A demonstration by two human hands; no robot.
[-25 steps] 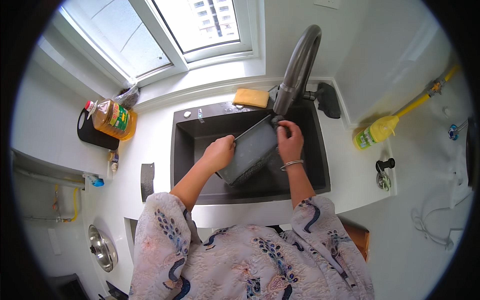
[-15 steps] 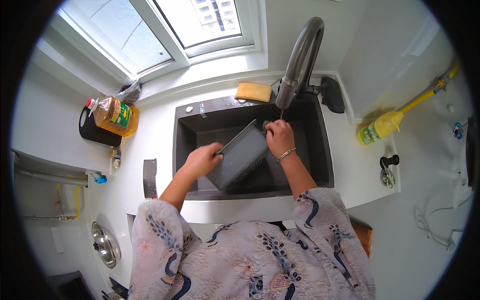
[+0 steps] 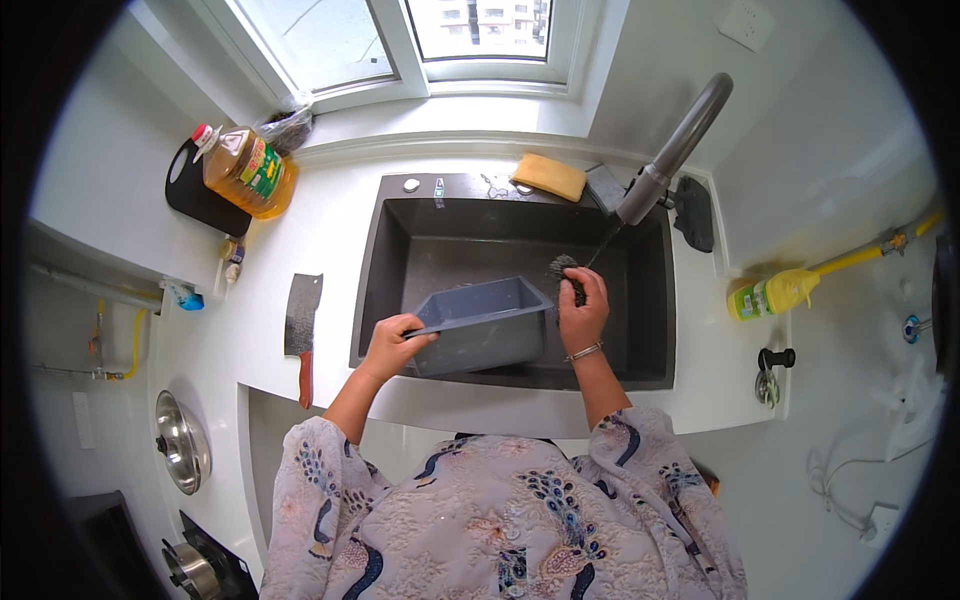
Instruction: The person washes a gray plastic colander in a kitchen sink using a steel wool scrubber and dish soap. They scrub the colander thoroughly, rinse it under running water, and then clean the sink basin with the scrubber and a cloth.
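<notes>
With the left hand (image 3: pixel 390 348), grips the grey tub (image 3: pixel 485 345) by its left rim over the near part of the sink (image 3: pixel 440 250); with the right hand (image 3: pixel 583 312), pinches a dark scourer (image 3: pixel 562 264) near the faucet (image 3: pixel 652 188). Might drop the tub through a slippery one-handed hold. Shows green labels, lettering too small to read, on the yellow bottle (image 3: pixel 793 289), right, and oil bottle (image 3: pixel 230 168), far left.

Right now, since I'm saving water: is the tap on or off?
On: a thin stream of water runs from the tap.
</notes>
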